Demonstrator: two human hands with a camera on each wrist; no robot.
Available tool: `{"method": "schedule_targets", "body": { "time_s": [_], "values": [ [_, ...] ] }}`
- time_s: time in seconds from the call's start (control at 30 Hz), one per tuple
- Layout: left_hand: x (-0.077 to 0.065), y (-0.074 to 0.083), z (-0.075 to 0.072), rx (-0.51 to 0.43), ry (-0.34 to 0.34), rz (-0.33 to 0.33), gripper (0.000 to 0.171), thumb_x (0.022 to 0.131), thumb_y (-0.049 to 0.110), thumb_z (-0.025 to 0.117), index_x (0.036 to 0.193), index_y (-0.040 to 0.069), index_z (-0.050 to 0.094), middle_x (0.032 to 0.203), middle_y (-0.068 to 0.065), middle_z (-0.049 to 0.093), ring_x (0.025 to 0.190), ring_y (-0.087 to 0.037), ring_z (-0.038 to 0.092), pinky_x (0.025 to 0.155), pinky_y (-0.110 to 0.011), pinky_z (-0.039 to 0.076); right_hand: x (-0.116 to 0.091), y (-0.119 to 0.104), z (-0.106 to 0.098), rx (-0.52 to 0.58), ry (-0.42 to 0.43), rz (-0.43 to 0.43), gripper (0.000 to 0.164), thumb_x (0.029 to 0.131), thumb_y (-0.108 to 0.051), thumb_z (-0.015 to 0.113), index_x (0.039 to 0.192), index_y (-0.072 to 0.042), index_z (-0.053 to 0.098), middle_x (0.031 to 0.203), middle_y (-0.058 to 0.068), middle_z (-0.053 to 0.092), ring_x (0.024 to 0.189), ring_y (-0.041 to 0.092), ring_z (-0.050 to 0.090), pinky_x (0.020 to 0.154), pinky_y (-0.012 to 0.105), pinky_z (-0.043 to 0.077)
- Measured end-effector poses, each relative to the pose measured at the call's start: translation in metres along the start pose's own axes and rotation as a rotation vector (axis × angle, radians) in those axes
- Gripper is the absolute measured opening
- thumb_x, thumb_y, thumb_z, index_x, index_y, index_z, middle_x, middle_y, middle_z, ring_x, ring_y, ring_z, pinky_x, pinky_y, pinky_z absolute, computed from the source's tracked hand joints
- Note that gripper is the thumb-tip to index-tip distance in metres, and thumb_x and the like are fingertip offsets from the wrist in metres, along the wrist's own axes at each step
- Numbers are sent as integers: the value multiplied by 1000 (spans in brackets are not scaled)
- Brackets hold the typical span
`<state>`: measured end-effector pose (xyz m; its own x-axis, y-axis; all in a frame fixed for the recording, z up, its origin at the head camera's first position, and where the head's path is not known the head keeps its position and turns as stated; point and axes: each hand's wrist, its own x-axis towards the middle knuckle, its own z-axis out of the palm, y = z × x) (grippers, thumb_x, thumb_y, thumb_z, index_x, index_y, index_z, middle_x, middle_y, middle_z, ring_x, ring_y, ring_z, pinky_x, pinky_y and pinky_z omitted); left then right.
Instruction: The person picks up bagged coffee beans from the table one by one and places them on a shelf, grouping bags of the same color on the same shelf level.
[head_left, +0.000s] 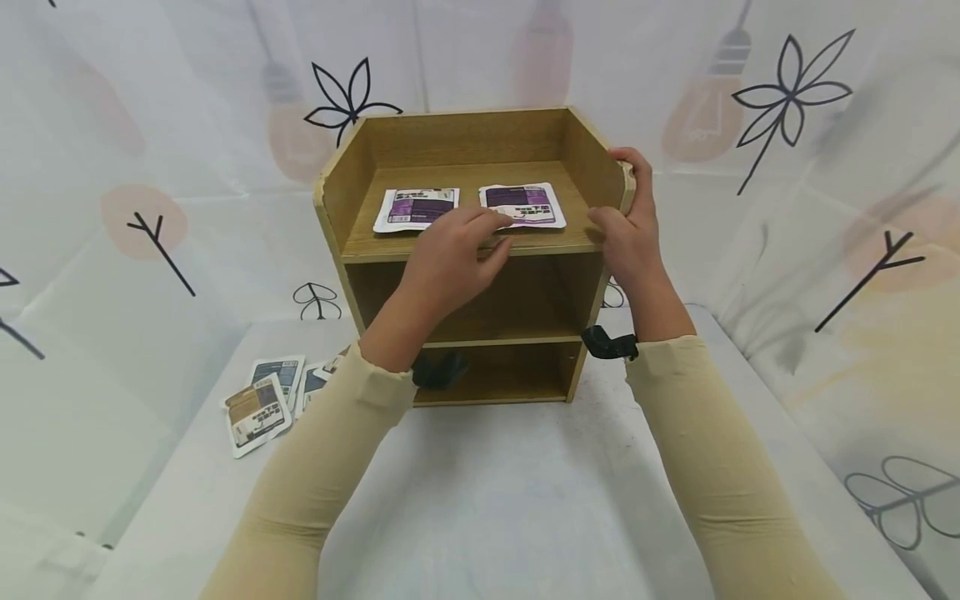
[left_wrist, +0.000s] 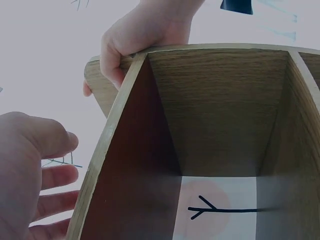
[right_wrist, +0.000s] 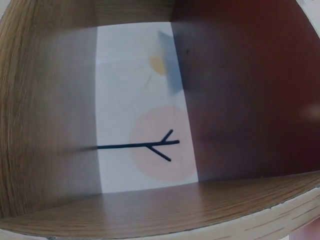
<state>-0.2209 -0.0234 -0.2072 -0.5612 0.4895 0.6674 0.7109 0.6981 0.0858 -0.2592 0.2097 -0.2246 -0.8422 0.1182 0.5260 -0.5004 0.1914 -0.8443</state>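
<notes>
A small wooden shelf unit [head_left: 465, 250] stands upright on the table, with its raised-sided top level facing me. Two flat purple-and-white pouches lie there side by side, the left pouch [head_left: 415, 206] and the right pouch [head_left: 536, 200]. Over the front edge of that top level, my left hand [head_left: 453, 258] has its fingertips right at the right pouch's lower corner. Its thumb and fingers [left_wrist: 59, 175] are apart with nothing between them in the left wrist view. My right hand [head_left: 633, 229] grips the unit's right side panel, fingers outside and thumb inside.
Left of the unit on the white table [head_left: 510, 500] lie several more pouches, including a brown pouch [head_left: 257, 414] and a blue pouch [head_left: 281, 375]. My left forearm partly covers that group. A patterned white backdrop [head_left: 480, 50] rises behind and beside the table.
</notes>
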Motion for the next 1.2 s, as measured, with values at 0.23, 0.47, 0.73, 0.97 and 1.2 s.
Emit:
{"method": "schedule_targets", "body": {
  "time_s": [0.23,0.47,0.73,0.97,1.2],
  "values": [
    [-14,-2,-4,0,65,26,28,92,21,65,116,8,69,112,-8,72,105,-23,66,96,-35,53,0,1,0,12,3,-23,65,85,0,45,136,-39,37,138,-3,36,122,17,38,96,33,34],
    [-26,-2,-13,26,92,26,30,91,20,66,119,8,68,117,-8,70,109,-23,65,98,-34,52,0,1,-1,-10,3,-3,65,86,-2,44,136,-42,36,140,-4,34,124,17,36,98,34,33],
    [-39,-3,-22,34,124,6,28,90,20,67,115,6,70,112,-10,72,105,-25,67,95,-36,54,-1,1,-1,0,-2,5,65,86,-1,44,137,-40,35,141,-4,34,126,17,36,99,34,33],
    [-52,-10,-29,29,143,-13,29,90,19,67,115,6,70,110,-10,72,103,-24,67,91,-36,55,-1,0,0,12,-8,-3,64,87,-1,44,137,-40,36,140,-3,34,125,18,36,98,35,33],
    [-65,-17,-37,5,166,-23,30,89,18,69,116,6,69,111,-10,72,103,-25,67,91,-38,55,0,-1,1,9,-9,-8,64,86,-1,44,137,-40,36,140,-4,34,125,17,36,98,34,33]
  ]
}}
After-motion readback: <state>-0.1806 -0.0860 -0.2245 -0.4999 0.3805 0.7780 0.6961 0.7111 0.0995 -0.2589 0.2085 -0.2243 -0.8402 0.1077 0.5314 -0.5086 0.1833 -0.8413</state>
